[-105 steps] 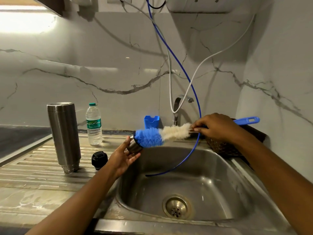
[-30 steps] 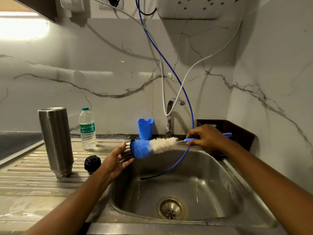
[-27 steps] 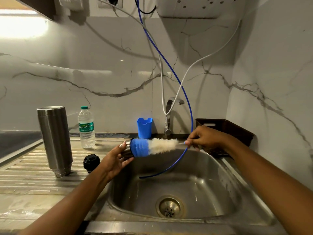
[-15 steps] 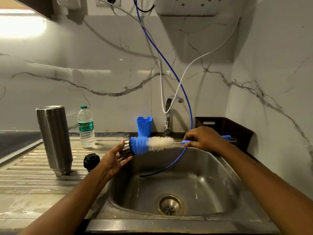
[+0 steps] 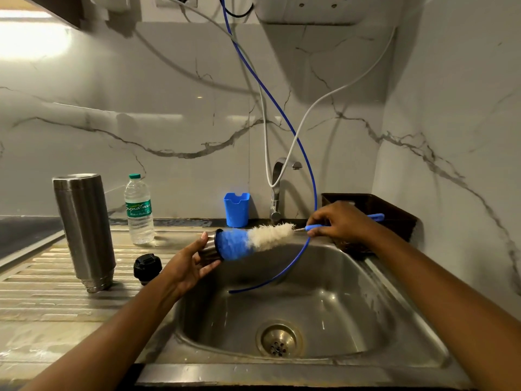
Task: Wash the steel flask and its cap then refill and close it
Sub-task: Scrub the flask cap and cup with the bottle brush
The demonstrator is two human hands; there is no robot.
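- Steel cap (image 5: 210, 251) lies sideways over the left rim of the sink (image 5: 352, 292), gripped in my left hand (image 5: 187, 268)
- blue bristles of the brush (image 5: 253, 239) are pushed into its mouth; my right hand (image 5: 339, 221) pinches the brush's handle
- steel flask (image 5: 84, 230) stands on the draining board (image 5: 42, 292), well left of me, with a black stopper (image 5: 147, 267) near its base
- water bottle (image 5: 139, 210) stands behind them; a blue hose (image 5: 310, 179) hangs into the sink

Over the grey sink (image 5: 352, 300) are a silver cup (image 5: 210, 249) and a brush (image 5: 253, 239) with blue then cream-white bristles and a blue handle. Left of the sink stand a silver-grey flask (image 5: 84, 230), a black cap (image 5: 147, 268) and a clear, green-labelled bottle (image 5: 138, 210). Behind the sink, the wall (image 5: 141, 94) is white with grey veins.
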